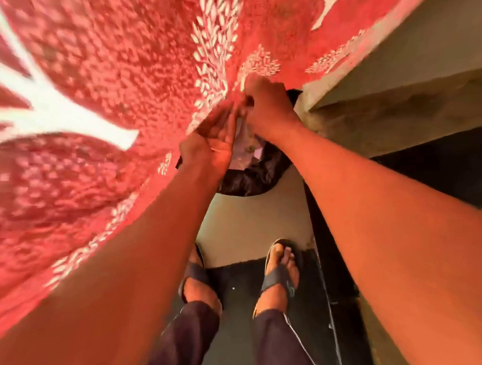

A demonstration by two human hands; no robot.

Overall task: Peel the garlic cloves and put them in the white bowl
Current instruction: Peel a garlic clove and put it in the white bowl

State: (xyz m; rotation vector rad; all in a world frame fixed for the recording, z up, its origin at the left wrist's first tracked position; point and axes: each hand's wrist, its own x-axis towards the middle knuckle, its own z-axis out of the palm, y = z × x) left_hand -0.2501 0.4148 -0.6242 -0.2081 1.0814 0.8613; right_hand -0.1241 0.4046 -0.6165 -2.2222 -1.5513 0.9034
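No garlic clove and no white bowl is in view. Both of my hands are over a bin lined with a black bag (252,180) on the floor. My left hand (212,142) is held flat with straight fingers, palm turned toward the right hand. My right hand (265,107) has its fingers curled together at the left fingertips and pinches pale papery garlic peel (239,127), which hangs down between the hands. More pale peel (247,151) lies inside the bag.
A red cloth with a white leaf pattern (98,89) fills the left and top, blurred. A beige ledge (409,88) is at the upper right. My feet in dark sandals (281,272) stand on a dark mat below.
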